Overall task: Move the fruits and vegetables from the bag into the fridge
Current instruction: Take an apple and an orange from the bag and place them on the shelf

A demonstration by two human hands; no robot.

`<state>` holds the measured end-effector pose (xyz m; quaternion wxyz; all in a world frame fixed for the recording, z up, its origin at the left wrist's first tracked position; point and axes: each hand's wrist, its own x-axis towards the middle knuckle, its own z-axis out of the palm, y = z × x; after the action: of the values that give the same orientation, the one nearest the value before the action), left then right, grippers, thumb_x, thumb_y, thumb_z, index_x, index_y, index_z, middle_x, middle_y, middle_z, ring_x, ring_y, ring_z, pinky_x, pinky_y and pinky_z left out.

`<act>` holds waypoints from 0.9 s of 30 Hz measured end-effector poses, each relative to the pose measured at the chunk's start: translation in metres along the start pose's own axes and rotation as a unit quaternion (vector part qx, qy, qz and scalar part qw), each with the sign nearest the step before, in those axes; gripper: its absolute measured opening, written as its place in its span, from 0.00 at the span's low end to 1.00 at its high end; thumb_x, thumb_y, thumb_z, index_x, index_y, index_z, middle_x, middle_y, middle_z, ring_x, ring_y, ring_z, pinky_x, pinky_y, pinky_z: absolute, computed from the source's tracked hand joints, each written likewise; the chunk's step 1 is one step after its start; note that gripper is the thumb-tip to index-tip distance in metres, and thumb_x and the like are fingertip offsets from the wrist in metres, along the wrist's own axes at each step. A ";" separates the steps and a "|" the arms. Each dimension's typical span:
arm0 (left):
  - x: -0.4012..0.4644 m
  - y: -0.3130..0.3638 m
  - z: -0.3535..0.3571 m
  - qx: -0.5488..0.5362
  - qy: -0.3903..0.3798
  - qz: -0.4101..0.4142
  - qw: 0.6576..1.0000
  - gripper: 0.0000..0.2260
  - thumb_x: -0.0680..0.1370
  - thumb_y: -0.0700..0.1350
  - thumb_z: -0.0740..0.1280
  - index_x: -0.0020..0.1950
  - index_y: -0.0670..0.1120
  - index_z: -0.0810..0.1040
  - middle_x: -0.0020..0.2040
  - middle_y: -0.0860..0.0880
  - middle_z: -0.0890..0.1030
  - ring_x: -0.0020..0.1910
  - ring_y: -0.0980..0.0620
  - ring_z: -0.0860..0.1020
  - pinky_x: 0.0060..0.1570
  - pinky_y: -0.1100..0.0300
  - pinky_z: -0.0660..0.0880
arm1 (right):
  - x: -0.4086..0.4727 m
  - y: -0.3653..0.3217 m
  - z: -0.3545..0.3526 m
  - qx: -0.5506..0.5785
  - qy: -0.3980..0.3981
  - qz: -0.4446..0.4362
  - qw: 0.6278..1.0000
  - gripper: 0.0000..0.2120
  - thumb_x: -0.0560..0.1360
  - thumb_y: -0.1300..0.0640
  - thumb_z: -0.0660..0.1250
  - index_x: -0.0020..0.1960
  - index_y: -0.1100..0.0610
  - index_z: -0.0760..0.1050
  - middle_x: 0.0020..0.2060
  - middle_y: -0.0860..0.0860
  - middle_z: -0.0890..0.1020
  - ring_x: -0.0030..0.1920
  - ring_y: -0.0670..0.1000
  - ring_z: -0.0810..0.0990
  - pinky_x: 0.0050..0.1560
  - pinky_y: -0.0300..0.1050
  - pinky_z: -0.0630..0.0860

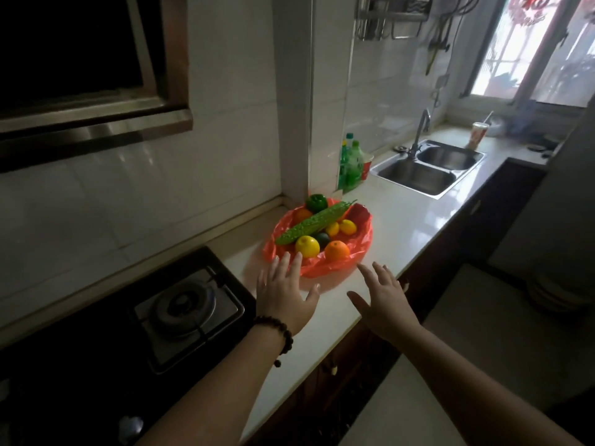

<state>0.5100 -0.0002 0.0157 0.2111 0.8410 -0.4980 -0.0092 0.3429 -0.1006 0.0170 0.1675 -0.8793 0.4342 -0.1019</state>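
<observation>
Diagonally, bitter gourd [314,223] across bag [360,244]

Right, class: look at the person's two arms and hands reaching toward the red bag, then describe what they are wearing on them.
Both forearms are bare, with no sleeves showing in the head view. The left hand has a bracelet of dark round beads at the wrist, with a short beaded tail hanging from it. The right hand has nothing on its wrist. No gloves, and no rings that I can make out on the fingers.
</observation>
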 end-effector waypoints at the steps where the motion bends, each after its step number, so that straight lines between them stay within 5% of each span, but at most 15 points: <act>1: 0.008 -0.002 0.005 -0.002 -0.009 -0.003 1.000 0.32 0.77 0.61 0.57 0.77 0.53 0.51 0.78 0.49 0.53 0.76 0.49 0.49 0.73 0.47 0.45 | 0.010 0.003 0.003 0.002 -0.003 0.004 1.000 0.33 0.77 0.40 0.57 0.76 0.46 0.48 0.77 0.54 0.50 0.77 0.56 0.46 0.74 0.55 0.48; 17: 0.183 -0.022 0.122 0.003 -0.054 -0.106 0.993 0.31 0.76 0.61 0.60 0.76 0.55 0.55 0.76 0.49 0.58 0.75 0.48 0.54 0.72 0.47 0.56 | 0.229 0.073 0.067 0.049 -0.088 -0.026 0.995 0.33 0.75 0.44 0.64 0.75 0.50 0.55 0.75 0.58 0.58 0.75 0.59 0.53 0.74 0.55 0.56; 27: 0.234 -0.020 0.192 0.012 -0.071 -0.170 0.983 0.31 0.77 0.60 0.59 0.77 0.54 0.51 0.77 0.49 0.52 0.76 0.47 0.51 0.72 0.49 0.59 | 0.289 0.090 0.117 0.102 -0.167 -0.049 0.979 0.34 0.75 0.43 0.64 0.75 0.46 0.53 0.76 0.53 0.54 0.75 0.55 0.54 0.72 0.53 0.59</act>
<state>0.6017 -0.2553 -0.1211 0.1606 0.9131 -0.3617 -0.0988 0.4895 -0.3583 -0.1153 0.3208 -0.8826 0.3437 -0.0053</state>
